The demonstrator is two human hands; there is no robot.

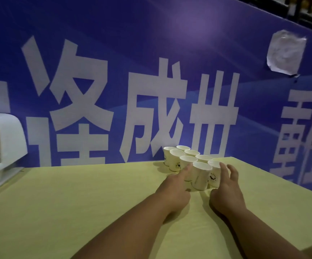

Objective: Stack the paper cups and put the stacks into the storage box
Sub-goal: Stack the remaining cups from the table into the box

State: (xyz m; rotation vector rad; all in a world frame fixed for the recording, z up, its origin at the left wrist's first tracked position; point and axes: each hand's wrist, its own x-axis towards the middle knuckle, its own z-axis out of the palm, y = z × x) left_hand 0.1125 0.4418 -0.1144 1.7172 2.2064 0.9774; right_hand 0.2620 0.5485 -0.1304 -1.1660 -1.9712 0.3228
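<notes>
- Centre right of the frame, at the far edge of the table (pixel 76 202): a cluster of paper cups (pixel 187 161), about eight, all upright and open side up.
- The cups are small, white and tapered, with rolled rims. A few show a small dark printed logo low on the side, too blurred to read.
- They stand in two slanted rows, packed close with the rims touching or nearly so. None is nested in another.
- The nearest cup (pixel 201 176) stands between the two hands. The cup beside it on the right (pixel 214 176) shows the logo most clearly.
- Left hand (pixel 173 189): palm down and reaching forward, fingers fairly straight. The index finger lies against the side of a cup in the left row, with nothing gripped.
- Right hand (pixel 226 187): palm down, fingers spread and straight, fingertips at the rim of the right-side cup. Contact looks likely, but there is no grasp.
- The hands are apart, one on each side of the near end of the cluster. Both bare forearms run in from the bottom of the frame.
- The table is covered with a pale yellow-green cloth.
- Left edge of the frame: a white box (pixel 5 139) of plastic with rounded corners, well apart from the cups. It is blurred, so its contents cannot be told.
- Behind the table: a blue banner (pixel 151 53) with large white characters fills the upper frame.
- Upper right: a crumpled sheet of paper (pixel 286 52) is stuck on the banner.
</notes>
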